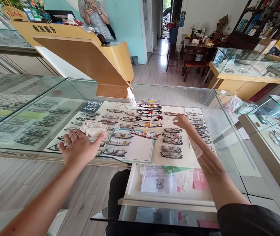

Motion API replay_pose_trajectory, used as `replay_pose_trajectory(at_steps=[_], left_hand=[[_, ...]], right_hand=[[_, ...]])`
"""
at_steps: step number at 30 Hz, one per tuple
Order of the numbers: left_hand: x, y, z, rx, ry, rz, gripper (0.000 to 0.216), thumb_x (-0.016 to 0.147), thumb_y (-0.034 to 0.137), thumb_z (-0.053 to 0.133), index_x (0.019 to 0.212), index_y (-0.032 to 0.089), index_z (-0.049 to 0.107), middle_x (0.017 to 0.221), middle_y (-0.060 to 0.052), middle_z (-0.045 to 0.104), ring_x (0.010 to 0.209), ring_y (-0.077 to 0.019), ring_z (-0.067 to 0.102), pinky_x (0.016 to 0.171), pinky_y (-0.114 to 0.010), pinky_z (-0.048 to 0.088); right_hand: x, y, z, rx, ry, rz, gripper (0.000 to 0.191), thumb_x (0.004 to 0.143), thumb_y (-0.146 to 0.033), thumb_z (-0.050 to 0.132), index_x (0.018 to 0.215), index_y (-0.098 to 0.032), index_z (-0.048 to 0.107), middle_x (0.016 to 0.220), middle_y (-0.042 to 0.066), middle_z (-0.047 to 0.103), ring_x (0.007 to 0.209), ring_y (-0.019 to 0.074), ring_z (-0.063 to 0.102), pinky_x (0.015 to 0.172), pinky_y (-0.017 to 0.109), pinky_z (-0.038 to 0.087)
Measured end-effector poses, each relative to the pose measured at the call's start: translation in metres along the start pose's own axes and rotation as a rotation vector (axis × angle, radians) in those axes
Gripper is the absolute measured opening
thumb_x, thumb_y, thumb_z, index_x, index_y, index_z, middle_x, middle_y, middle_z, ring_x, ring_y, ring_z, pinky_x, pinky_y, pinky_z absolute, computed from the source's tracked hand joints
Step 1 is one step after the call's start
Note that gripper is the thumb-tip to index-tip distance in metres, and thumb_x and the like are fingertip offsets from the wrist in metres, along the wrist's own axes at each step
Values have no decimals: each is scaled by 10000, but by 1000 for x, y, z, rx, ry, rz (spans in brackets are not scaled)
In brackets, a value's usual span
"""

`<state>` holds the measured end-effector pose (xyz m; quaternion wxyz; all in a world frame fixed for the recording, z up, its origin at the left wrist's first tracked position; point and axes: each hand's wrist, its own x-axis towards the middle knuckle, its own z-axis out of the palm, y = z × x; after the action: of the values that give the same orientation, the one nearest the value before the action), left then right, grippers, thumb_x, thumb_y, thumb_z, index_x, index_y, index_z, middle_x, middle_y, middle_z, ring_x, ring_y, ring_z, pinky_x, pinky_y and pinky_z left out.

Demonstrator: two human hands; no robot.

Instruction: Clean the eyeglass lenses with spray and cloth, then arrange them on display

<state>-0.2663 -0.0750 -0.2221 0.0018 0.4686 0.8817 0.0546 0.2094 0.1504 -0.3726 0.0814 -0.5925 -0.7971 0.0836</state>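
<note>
My left hand point(82, 144) is spread flat over the glass top of the display case point(100, 159), with a crumpled white cloth point(94, 128) just beyond its thumb and fingers. My right hand point(182, 121) reaches into the case from the right, fingers pinched at a pale, thin-rimmed pair of eyeglasses point(165, 120), whose outline is faint. Around it lie rows of eyeglasses point(171, 141) on a white board. A dark-framed pair point(145, 133) sits at an angle near the green-edged white sheet point(140, 149). A white bottle point(131, 97) stands at the back.
In front of me a pulled-out drawer point(127, 193) holds papers with a QR code point(159, 184). A wooden counter point(81, 59) rises behind the case, with a person point(95, 16) holding a phone beyond. More glass cases point(275, 131) stand at the right.
</note>
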Motion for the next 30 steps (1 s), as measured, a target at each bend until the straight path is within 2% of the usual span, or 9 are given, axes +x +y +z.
replay_pose_trajectory(at_steps=[3, 8, 13, 17, 22, 30], left_hand=[[0, 1, 0, -1, 0, 0, 1232, 940, 826, 256, 1696, -146, 252, 1804, -366, 216, 1693, -506, 190, 1331, -707, 197], [2, 0, 1, -6, -7, -1, 1237, 943, 840, 248, 1701, -138, 247, 1802, -369, 217, 1692, -506, 186, 1329, -711, 196], [1, 1, 1, -9, -7, -3, 1234, 949, 840, 238, 1704, -137, 237, 1811, -359, 199, 1696, -507, 174, 1336, -707, 186], [0, 2, -1, -10, -14, -11, 1237, 941, 844, 243, 1706, -128, 246, 1816, -351, 197, 1696, -502, 177, 1342, -695, 188], [-1, 3, -2, -18, -10, -8, 1228, 946, 833, 252, 1700, -136, 255, 1811, -358, 202, 1696, -504, 180, 1340, -702, 183], [-2, 4, -3, -25, -6, -12, 1224, 952, 832, 258, 1700, -136, 257, 1805, -362, 217, 1697, -505, 179, 1341, -705, 179]], right_hand=[[-12, 4, -3, 1, -117, -41, 222, 899, -462, 803, 1037, -321, 904, 1030, 69, 812, 1128, 316, 671, 1054, 444, 415], [-25, -2, 5, -11, -176, -63, 176, 927, -418, 788, 995, -323, 920, 961, 75, 815, 1118, 305, 704, 1068, 428, 398], [-27, -9, 7, -15, -163, -47, 207, 979, -344, 716, 1004, -294, 916, 991, 102, 830, 1085, 305, 710, 1082, 456, 399], [-25, -10, 8, -16, -128, -26, 264, 1021, -352, 657, 1043, -266, 907, 1047, 133, 839, 1101, 323, 697, 1091, 482, 396], [-22, -15, 15, -14, -77, 2, 334, 1062, -385, 576, 1091, -286, 894, 1137, 122, 829, 1168, 334, 677, 1109, 492, 380], [-20, -24, 22, -23, -9, 25, 352, 1074, -375, 547, 1097, -265, 880, 1205, 140, 788, 1195, 340, 636, 1076, 500, 387]])
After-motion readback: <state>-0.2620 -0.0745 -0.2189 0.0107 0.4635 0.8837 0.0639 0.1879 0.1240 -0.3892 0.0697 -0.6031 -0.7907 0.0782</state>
